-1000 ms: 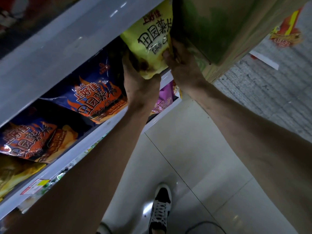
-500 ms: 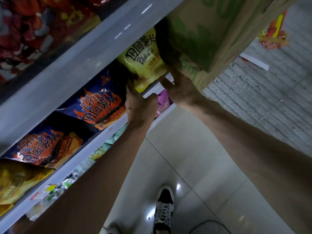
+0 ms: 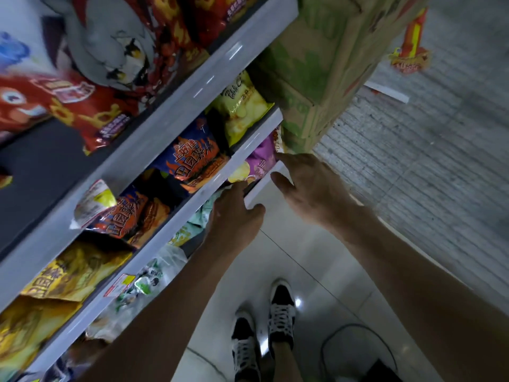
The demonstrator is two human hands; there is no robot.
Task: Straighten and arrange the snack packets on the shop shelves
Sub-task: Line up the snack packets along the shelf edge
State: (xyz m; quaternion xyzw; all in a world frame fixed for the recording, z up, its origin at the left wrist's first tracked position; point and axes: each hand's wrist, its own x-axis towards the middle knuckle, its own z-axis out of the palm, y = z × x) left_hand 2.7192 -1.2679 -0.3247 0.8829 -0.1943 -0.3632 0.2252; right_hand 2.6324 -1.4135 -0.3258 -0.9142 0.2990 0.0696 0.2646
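Head camera, looking down along white shop shelves on the left and a tiled floor on the right.

The left hand (image 3: 234,216) is open, back toward the camera, fingers straight and reaching to the front edge of the middle shelf (image 3: 192,201), just below its rail. It holds nothing; whether the fingertips touch the rail cannot be told.

The right hand (image 3: 311,188) is also open and holds nothing, its fingers spread. Its forefinger points at the lower corner of a green-printed cardboard box (image 3: 316,64) and lies just beside a purple snack packet (image 3: 260,161) on the shelf below.

On the middle shelf, a yellow-green potato chip packet (image 3: 242,106) stands at the right end, pressed against the cardboard box. To its left leans a blue and orange chip packet (image 3: 195,158), then a second blue and orange packet (image 3: 132,216), then yellow packets (image 3: 68,271) lying slumped.

The top shelf carries red snack packets (image 3: 82,100). The lower shelf holds pale green packets (image 3: 203,216) beside the purple one.

A price tag (image 3: 121,283) sticks to the middle shelf rail.

Below, two black and white laced shoes (image 3: 264,326) stand on the floor.
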